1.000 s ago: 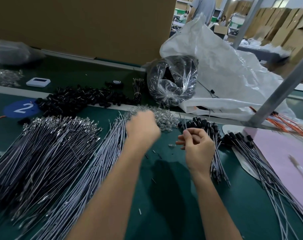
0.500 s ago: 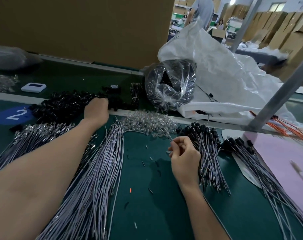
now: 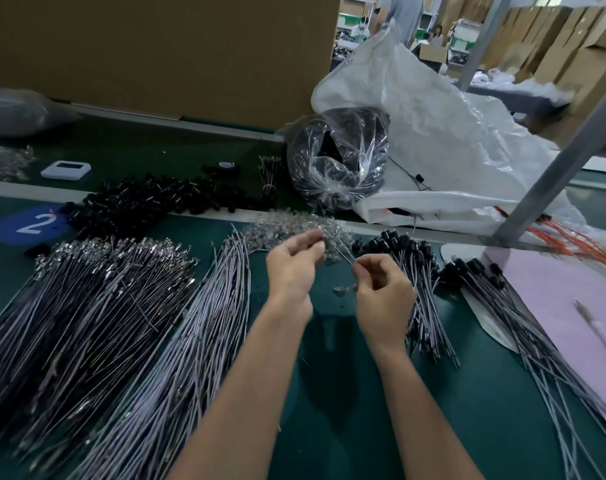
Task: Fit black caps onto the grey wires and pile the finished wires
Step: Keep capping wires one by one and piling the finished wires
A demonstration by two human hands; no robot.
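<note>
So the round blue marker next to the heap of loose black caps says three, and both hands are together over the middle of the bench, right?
Not quite. The head view shows the blue marker reads 2, not three. It does lie beside the heap of black caps, and the left hand and right hand meet over the middle of the bench.
</note>
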